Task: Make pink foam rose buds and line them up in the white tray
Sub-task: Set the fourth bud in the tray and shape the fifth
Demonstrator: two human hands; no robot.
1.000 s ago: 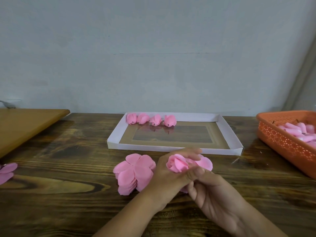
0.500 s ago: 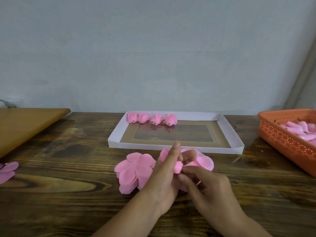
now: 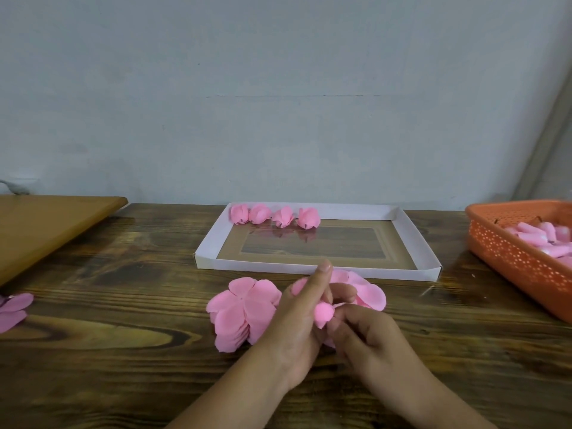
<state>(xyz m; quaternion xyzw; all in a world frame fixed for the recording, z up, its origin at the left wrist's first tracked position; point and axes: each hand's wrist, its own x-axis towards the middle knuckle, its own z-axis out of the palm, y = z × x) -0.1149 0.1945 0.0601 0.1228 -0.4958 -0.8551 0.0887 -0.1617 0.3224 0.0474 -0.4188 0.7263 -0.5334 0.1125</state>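
Observation:
A small pink foam bud (image 3: pixel 323 314) sits between both hands just in front of the white tray (image 3: pixel 210 243). My left hand (image 3: pixel 301 317) holds it with curled fingers, the index finger pointing up. My right hand (image 3: pixel 360 335) pinches the bud from the right. Pink petals (image 3: pixel 366 291) spread behind the hands. A stack of pink foam flower cut-outs (image 3: pixel 243 309) lies left of my left hand. Several finished buds (image 3: pixel 274 215) stand in a row along the tray's far left wall.
An orange perforated basket (image 3: pixel 513 261) with pink foam pieces stands at the right edge. A tan wooden board (image 3: pixel 46 224) lies at the far left. Another pink cut-out (image 3: pixel 14 309) rests at the table's left edge. A grey wall backs the table.
The bud was lowered from above the hands and folded tighter; my left index finger straightened upward and my right hand turned over to pinch the bud from the right.

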